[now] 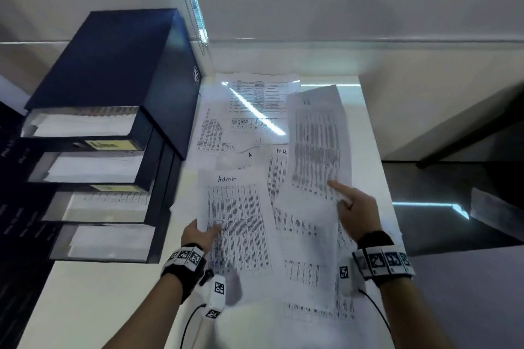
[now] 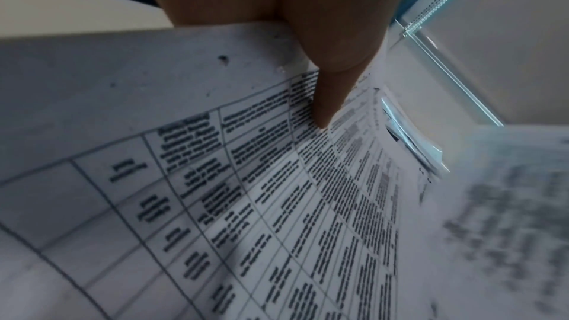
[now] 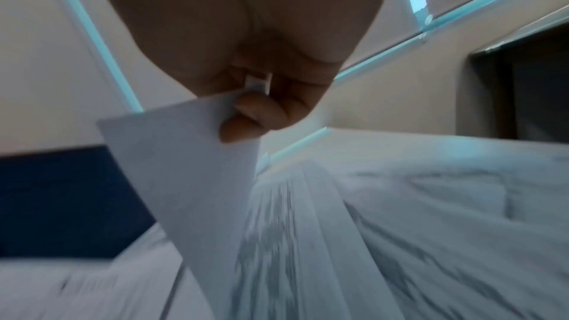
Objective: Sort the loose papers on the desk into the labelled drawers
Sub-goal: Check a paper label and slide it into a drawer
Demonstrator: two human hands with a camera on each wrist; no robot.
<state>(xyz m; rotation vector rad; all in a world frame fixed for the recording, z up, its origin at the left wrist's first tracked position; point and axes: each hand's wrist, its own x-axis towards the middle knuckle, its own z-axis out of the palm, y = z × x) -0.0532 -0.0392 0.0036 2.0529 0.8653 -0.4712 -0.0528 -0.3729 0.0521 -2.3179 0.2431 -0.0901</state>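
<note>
My left hand (image 1: 202, 234) pinches the left edge of a printed sheet headed "Admin" (image 1: 236, 224), thumb (image 2: 326, 96) on top of its table. My right hand (image 1: 350, 204) holds a second printed sheet (image 1: 319, 144) by its lower corner, lifted above the desk and blurred; in the right wrist view curled fingers (image 3: 246, 118) pinch that sheet's corner (image 3: 191, 174). Several more printed papers lie spread over the white desk (image 1: 93, 300), one headed "HR" (image 1: 279, 170). A dark blue drawer unit (image 1: 113, 71) stands at the left with several drawers pulled out; the top one carries a yellow "Admin" label (image 1: 109, 145).
The open drawers hold white paper (image 1: 93, 168). A white wall and a blind cord (image 1: 188, 3) rise behind the desk. The desk's right edge (image 1: 380, 150) drops to a dark glossy floor. Cables run from both wrist cameras.
</note>
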